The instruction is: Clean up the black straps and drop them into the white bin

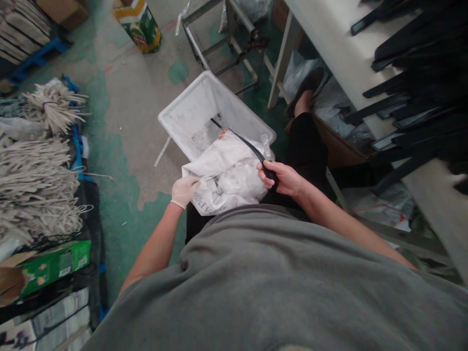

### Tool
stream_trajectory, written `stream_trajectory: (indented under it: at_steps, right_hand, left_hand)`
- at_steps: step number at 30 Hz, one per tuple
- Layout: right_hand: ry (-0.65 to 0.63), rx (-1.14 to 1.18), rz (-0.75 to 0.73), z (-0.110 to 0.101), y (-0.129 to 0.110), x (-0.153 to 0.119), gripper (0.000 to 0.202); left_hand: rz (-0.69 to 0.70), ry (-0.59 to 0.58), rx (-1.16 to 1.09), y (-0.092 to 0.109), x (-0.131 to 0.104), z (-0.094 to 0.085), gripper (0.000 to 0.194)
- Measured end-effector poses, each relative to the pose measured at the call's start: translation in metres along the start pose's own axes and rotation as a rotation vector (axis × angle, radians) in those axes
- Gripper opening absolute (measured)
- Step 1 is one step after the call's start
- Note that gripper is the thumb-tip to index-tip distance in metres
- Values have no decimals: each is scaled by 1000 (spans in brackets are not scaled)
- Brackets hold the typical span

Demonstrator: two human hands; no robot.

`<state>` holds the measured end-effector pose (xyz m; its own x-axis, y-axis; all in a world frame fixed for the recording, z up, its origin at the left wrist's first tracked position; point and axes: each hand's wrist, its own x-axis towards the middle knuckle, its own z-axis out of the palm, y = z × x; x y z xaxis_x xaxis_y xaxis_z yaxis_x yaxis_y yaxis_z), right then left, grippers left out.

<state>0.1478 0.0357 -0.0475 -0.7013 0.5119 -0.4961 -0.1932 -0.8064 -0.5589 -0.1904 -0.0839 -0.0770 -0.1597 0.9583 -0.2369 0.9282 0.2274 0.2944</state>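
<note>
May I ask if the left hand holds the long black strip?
No, the right hand holds that strip; the left hand grips white plastic.

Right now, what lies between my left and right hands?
In the head view, a crumpled white bag lies between the left hand and the right hand, which holds a black strip.

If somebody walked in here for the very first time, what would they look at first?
Probably the big white bin in the middle, with a crinkly white bag at its near side, where the gloved left hand grips the bag and the right hand holds a long black strip. Next, perhaps, the shaggy heap of pale cords on the left, then the dark pieces on the table at upper right.
</note>
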Motion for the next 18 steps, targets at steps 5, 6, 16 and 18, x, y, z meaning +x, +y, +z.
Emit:
stream_trajectory:
  at_steps: [5,6,16,18]
  right_hand:
    - [-164,-14,65,29,-5,1,19]
    - [-226,-27,65,39,-7,3,20]
    - [-350,63,37,118,2,15,21]
    - [-266,21,-44,120,-5,16,22]
  left_hand:
    - [202,529,-76,33,-16,-67,11]
    - [249,583,-85,43,-22,-80,10]
    - [436,671,-36,98,-68,-124,7]
    - [421,644,-58,99,-71,-123,5]
